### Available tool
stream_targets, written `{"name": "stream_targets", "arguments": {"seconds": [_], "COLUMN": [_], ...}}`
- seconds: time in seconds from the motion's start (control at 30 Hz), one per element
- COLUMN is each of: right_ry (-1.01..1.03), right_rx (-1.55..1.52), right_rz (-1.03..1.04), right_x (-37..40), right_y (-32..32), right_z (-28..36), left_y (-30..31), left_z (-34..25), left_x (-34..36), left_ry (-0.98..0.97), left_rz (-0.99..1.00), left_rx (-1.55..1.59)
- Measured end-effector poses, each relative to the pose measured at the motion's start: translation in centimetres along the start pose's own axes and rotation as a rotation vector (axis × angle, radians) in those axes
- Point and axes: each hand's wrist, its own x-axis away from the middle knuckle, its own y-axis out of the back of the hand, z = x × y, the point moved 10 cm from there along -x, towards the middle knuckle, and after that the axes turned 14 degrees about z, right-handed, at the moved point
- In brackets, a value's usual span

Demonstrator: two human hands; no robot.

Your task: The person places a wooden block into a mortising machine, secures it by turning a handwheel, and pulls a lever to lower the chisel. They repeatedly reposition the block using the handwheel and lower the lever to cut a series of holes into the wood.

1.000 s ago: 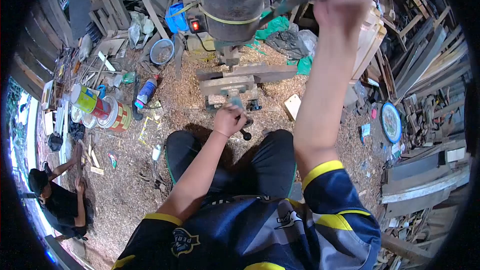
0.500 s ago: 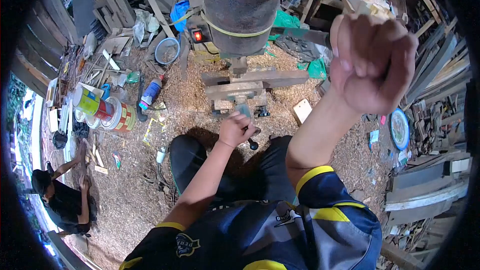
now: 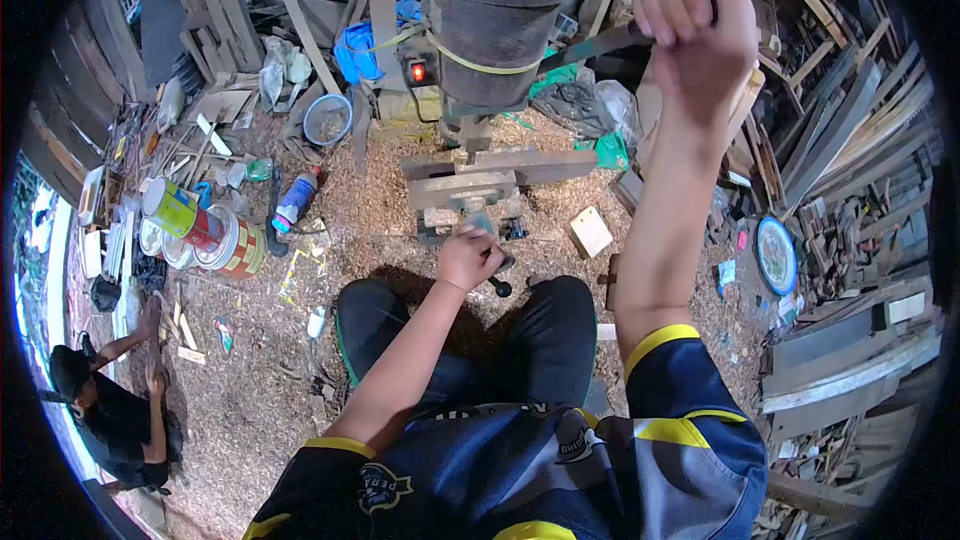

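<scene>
In front of my knees stands a machine with a dark cylindrical head [image 3: 495,25] and a yellow band round it. Below the head, wooden pieces [image 3: 465,188] sit at the machine's vise. My left hand [image 3: 470,258] is closed round a handle at the near side of the vise; a black knob [image 3: 503,289] shows beside it. Raised at the upper right, my right hand [image 3: 700,15] has its fingers curled round the end of a dark lever [image 3: 600,44] that runs to the machine head. My palm hides part of the lever's end.
A person [image 3: 115,400] in dark clothes crouches at the lower left, hands on a board. Stacked buckets [image 3: 235,245], a bottle [image 3: 296,202] and a blue-rimmed basin [image 3: 328,120] lie left. On the right are a wood block [image 3: 591,231], a round tray [image 3: 775,257] and scrap wood.
My right hand has moved up and away from me with the lever. The view has shifted slightly. My left hand stays at the vise handle.
</scene>
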Motion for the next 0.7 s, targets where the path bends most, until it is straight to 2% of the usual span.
{"name": "stream_targets", "arguments": {"seconds": [0.03, 0.1, 0.17, 0.23, 0.3, 0.33, 0.43, 0.47, 0.5, 0.57, 0.63, 0.67, 0.7], "right_ry": [-0.003, -0.041, -0.076, -0.117, -0.189, -0.212, -0.242, -0.276, -0.278, -0.302, -0.283, -0.317, -0.495], "right_rx": [0.001, 0.231, 0.234, 0.222, 0.257, 0.284, 0.197, 0.059, 0.061, 0.065, 0.393, 0.373, 0.430], "right_rz": [0.006, -0.409, -0.466, -0.434, -0.642, -0.600, -0.652, -0.595, -0.593, -0.785, -0.796, -0.765, -0.983], "right_x": [-1.7, -3.4, -6.1, -9.0, -10.0, -10.7, -10.3, -9.5, -8.4, -3.6, 3.9, 9.5, 16.2], "right_y": [-0.5, 2.5, 5.1, 8.2, 12.2, 15.1, 15.9, 15.1, 15.1, 15.9, 12.9, 13.3, 10.7], "right_z": [-0.3, -0.2, -0.7, -2.2, -3.8, -5.1, -7.4, -8.6, -9.3, -11.7, -11.9, -14.6, -15.7], "left_y": [0.1, 0.6, 1.0, 0.9, 0.8, 0.8, 0.6, 0.6, 0.6, 0.5, -0.1, 0.3, 0.2], "left_z": [-0.1, -0.4, -0.6, -0.6, -0.4, -0.5, -0.4, -0.4, -0.2, 0.4, 0.8, 0.3, 0.4], "left_x": [0.0, -0.2, -0.4, -0.4, -0.6, -0.5, -0.4, -0.4, -0.3, -0.1, 0.0, -0.2, -0.3], "left_ry": [0.011, 0.006, -0.001, -0.016, -0.022, -0.025, 0.014, 0.014, 0.039, 0.067, 0.040, 0.033, 0.030], "left_rz": [-0.003, -0.004, -0.008, 0.006, 0.003, 0.003, 0.078, 0.078, 0.071, 0.063, 0.066, 0.094, 0.094], "left_rx": [0.015, 0.046, 0.072, 0.082, 0.070, 0.058, 0.054, 0.056, 0.058, 0.064, 0.105, 0.136, 0.143]}}
